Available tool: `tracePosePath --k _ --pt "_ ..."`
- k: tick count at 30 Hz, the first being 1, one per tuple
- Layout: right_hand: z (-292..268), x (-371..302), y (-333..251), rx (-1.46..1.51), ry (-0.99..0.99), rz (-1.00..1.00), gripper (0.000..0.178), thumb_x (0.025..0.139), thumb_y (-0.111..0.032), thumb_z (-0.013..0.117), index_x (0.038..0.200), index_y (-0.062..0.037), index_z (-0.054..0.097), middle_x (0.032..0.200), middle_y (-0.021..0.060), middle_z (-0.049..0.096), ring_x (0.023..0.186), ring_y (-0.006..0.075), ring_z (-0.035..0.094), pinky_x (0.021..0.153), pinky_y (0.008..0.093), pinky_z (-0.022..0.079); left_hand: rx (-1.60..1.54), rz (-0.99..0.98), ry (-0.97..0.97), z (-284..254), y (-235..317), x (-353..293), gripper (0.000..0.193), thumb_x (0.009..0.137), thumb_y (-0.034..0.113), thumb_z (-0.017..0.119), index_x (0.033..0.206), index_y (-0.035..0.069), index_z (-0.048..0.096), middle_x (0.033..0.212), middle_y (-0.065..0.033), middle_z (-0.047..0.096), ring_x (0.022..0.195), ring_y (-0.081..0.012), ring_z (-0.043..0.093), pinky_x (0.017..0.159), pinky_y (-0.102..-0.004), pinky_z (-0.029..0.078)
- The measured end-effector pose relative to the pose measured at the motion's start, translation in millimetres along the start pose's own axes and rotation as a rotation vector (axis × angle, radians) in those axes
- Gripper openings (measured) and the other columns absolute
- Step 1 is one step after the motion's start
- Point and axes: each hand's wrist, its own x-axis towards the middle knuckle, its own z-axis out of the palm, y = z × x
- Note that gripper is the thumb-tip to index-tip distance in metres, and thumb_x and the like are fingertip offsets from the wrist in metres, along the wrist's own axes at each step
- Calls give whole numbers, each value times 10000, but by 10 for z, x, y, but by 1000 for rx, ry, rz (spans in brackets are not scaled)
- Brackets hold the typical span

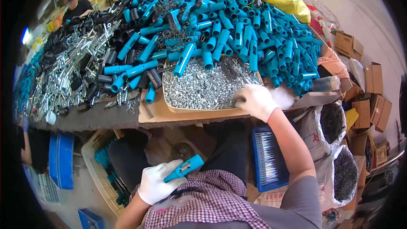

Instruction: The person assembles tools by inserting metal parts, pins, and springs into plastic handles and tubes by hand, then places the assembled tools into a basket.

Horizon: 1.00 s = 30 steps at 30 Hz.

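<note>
My left hand [157, 182], in a white glove, is closed round a teal plastic tube [190, 166] above my lap. A slot in the tube's side shows some metal inside. At the right edge of a shallow tray [193, 110] heaped with small silvery metal pieces [199, 87], my right hand [256, 101] has its gloved fingers curled together. Something dark shows at those fingertips, too small to name. A large pile of similar teal tubes [222, 42] rises behind the tray, with thin wire springs [171, 25] tangled among them.
Metal rods [78, 61] and black sleeves lie heaped on the left. A blue crate of long metal rods [266, 157] stands below the table edge at right, beside white sacks [311, 129]. A cream basket [91, 152] sits by my left leg. Other people work across the table.
</note>
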Motion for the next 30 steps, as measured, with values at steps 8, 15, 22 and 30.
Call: tracePosePath --k 8,15,22,30 --pt "-126 301 42 -82 -180 -49 190 821 -259 653 879 -107 752 879 122 715 874 338 683 813 442 536 -5 -40 50 -105 71 -7 519 645 151 868 1130 46 714 909 -163 718 755 -309 707 695 -354 561" --pt "-321 72 -991 649 -92 135 161 839 -140 672 934 -15 708 800 125 718 755 242 718 727 356 551 67 -124 88 -171 -29 -68 449 688 207 839 1092 58 712 886 -144 717 771 -318 703 696 -372 559" --pt "268 -51 -1721 817 -65 -530 149 739 -134 765 869 -99 700 977 55 679 934 277 640 832 382 516 147 -18 110 -162 -104 -79 467 721 335 828 1102 96 699 838 -116 709 736 -300 705 646 -375 561" --pt "179 -107 -2021 186 -13 -756 116 731 -188 631 740 -74 648 801 73 577 812 257 565 803 398 470 174 -58 41 -120 -199 -100 436 736 300 800 1104 93 694 857 -122 707 744 -307 701 649 -372 557"
